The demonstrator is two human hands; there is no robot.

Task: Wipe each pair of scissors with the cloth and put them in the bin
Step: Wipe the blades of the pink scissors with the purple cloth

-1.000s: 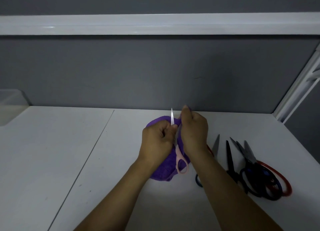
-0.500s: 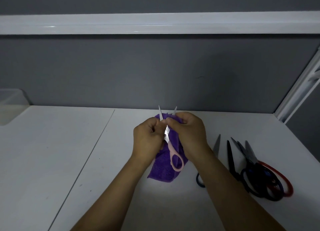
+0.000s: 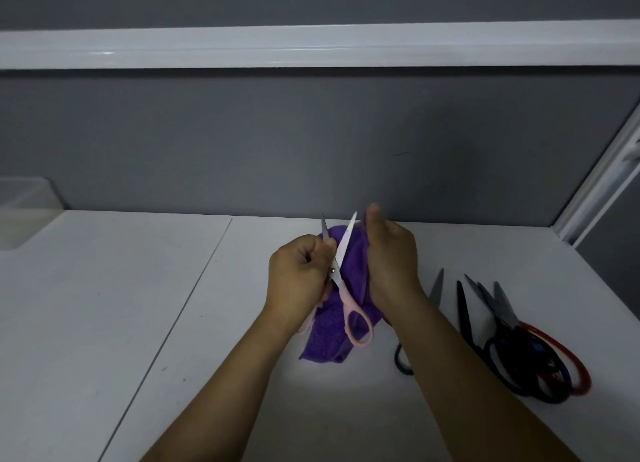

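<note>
With the left hand clenched on the open pink scissors and the right hand grasping the cloth, a careless wipe risked nicking the fingers.

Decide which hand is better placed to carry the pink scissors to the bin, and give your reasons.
The left hand. It already holds the pink scissors, and the bin sits at the table's far left. The right hand holds the purple cloth, nearer the waiting scissors.
</note>
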